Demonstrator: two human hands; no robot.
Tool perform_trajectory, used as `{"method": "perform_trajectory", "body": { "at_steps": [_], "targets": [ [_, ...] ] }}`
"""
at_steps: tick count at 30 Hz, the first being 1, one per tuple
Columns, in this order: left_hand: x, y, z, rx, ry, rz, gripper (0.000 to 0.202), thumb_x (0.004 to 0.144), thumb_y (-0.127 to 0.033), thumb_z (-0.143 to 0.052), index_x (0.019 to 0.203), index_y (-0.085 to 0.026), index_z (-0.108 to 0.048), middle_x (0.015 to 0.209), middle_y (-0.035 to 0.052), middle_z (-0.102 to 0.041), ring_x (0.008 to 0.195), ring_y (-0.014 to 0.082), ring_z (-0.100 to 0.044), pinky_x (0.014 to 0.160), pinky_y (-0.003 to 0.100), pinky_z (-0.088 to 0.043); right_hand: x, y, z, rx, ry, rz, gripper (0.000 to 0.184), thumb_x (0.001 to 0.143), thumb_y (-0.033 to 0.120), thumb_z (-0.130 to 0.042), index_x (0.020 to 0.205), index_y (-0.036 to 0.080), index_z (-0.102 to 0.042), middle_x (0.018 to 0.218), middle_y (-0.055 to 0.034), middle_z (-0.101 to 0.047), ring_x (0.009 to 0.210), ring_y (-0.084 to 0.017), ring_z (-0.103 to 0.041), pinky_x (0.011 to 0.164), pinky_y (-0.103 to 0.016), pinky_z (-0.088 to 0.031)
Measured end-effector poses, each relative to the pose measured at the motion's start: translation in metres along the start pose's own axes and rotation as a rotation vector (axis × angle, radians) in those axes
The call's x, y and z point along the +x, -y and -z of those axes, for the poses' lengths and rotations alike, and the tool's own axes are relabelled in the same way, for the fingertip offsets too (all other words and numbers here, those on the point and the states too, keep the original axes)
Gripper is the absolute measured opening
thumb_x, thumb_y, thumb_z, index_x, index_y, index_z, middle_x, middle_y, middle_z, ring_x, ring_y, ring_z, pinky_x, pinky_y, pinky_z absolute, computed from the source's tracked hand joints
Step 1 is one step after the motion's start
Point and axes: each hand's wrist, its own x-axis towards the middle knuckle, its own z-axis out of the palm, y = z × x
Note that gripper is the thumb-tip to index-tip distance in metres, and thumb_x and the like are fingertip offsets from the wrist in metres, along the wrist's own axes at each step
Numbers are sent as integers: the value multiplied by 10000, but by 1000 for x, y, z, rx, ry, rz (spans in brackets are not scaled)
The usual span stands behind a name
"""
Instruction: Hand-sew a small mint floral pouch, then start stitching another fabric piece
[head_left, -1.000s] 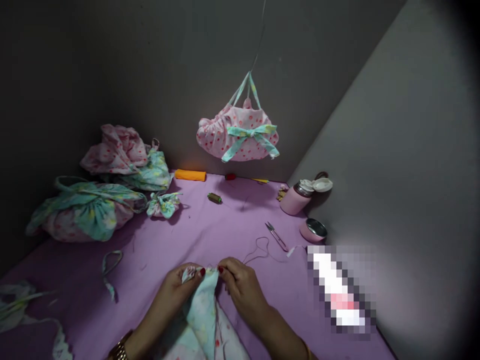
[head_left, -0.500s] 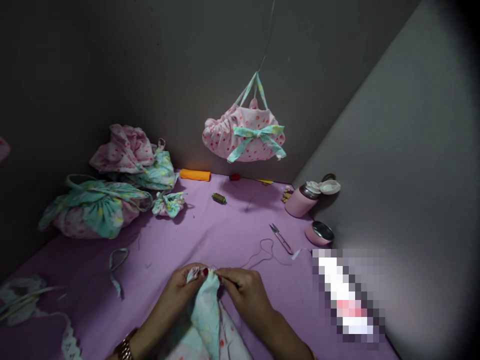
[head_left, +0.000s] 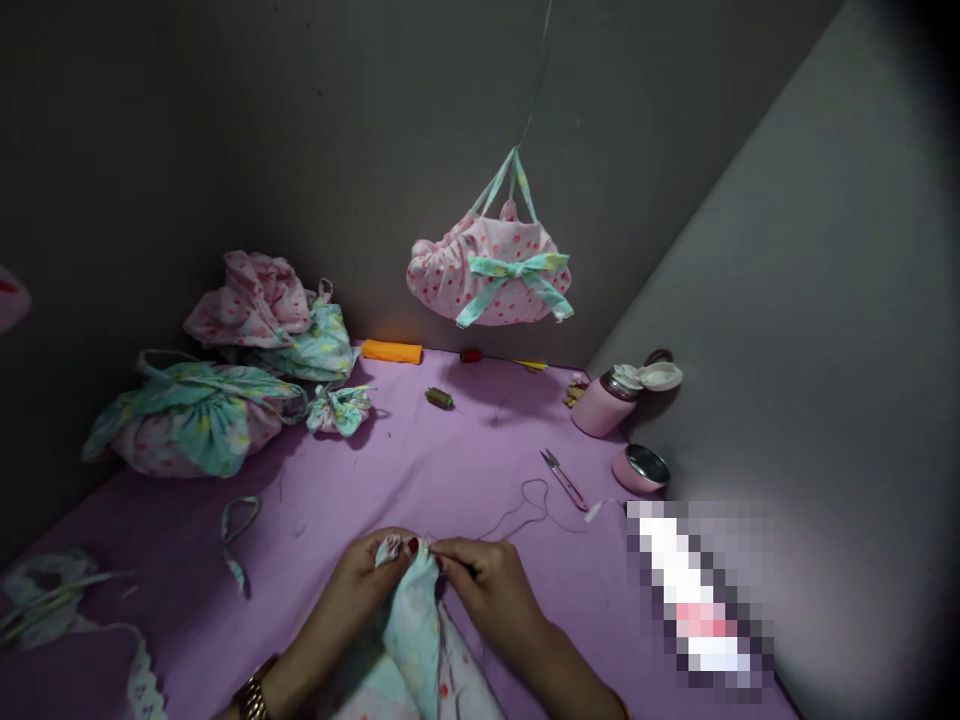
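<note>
Between my two hands is a piece of light mint floral fabric (head_left: 411, 610), its top edge gathered and its lower part hanging toward me. My left hand (head_left: 379, 565) is closed on it, thumb on top of the bunched edge. Pink dotted cloth shows beneath, lower right. At the edge's right side, my right hand (head_left: 484, 575) pinches with thumb and forefinger; whether a needle is also in that pinch is too small to tell. A thin thread (head_left: 525, 520) loops over the purple cloth just beyond my right hand.
Thread snips (head_left: 564, 480), a pink cup lid (head_left: 637, 470) and an open pink flask (head_left: 604, 402) stand right. A green thread spool (head_left: 439, 398) lies mid-table. Sewn floral bags (head_left: 217, 415) pile left, with lace trim (head_left: 142, 675) nearer. A dotted pouch (head_left: 499, 270) hangs ahead.
The view has shifted very slightly. Both hands stay at the fabric's gathered edge, with barely any visible movement of the fingers.
</note>
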Motion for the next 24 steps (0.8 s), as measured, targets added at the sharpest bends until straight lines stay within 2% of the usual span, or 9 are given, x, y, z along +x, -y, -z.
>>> {"method": "perform_trajectory", "body": {
  "at_steps": [4,7,9,12,15,19,24],
  "targets": [
    [-5,-6,0,208,-3,-115,255,881,-303,-442,802,-130,-612,676,75,-673,590,171,-597,549,260,-465,0,-6,-1,163,46,-139,392,805,224,-566,1192,171,-607,519,35,-555,466,-122,-486,484,-231,-396],
    [-10,-12,1,426,-8,-227,232,881,-208,-427,829,-158,-647,764,69,-707,693,181,-632,638,271,-472,0,-9,0,380,121,-195,327,805,286,-589,1101,159,-647,637,-1,-595,568,-132,-515,554,-244,-418],
    [-12,-13,2,581,1,-297,201,844,-139,-459,879,-172,-655,823,66,-721,754,194,-648,694,292,-475,2,-11,0,440,161,-234,289,792,316,-615,1028,157,-666,672,-12,-595,601,-135,-511,569,-243,-409],
    [-13,-11,1,808,20,-374,178,781,-99,-531,906,-156,-645,826,87,-721,759,229,-656,691,331,-489,3,-17,1,454,213,-328,321,778,382,-632,999,150,-658,550,35,-480,476,-96,-382,452,-211,-290],
    [-14,-9,-1,1005,38,-430,147,791,-73,-519,882,-111,-627,768,118,-704,698,256,-651,614,351,-498,4,-22,-1,444,218,-384,377,766,433,-638,1001,138,-641,518,62,-399,444,-74,-278,428,-207,-190],
    [-15,-8,-3,1173,50,-487,131,836,-55,-480,872,-102,-597,760,110,-689,670,243,-643,558,323,-492,3,-26,-3,430,206,-396,381,757,429,-654,990,127,-637,551,50,-413,477,-78,-284,448,-213,-189],
    [-16,-7,-4,1264,40,-512,84,862,-82,-489,872,-119,-565,765,77,-677,665,219,-634,540,297,-485,3,-28,-3,408,195,-399,390,764,432,-650,1005,126,-638,545,56,-394,479,-81,-288,451,-215,-199]
  ]
}}
